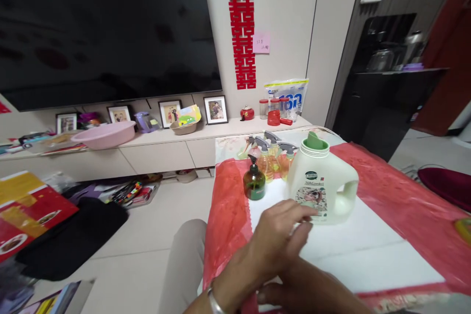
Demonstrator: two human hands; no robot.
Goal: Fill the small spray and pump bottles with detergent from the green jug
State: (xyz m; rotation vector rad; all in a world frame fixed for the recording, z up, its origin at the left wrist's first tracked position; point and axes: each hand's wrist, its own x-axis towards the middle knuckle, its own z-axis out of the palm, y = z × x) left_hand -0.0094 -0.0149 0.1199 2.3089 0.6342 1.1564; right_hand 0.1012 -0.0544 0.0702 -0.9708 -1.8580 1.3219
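Note:
My left hand (277, 238), a silver bangle on its wrist, hovers over the white sheet (368, 240) with fingers loosely stretched and nothing in them. Its fingertips end just short of the label of a white detergent jug (326, 186) with a green cap. My right hand (294, 292) lies under the left wrist. Only one fingertip and the back of this hand show. A dark pump bottle (254, 182) stands left of the jug. Behind them stand several spray bottles (273, 157) of yellow-orange liquid.
A red cloth (401, 196) covers the table. A low cabinet (158, 152) under a big dark screen carries photo frames, a pink basin (105, 135), a red teapot and jars. Books, a black cushion (73, 240) and pens litter the floor at left. A dark cabinet (379, 98) stands at right.

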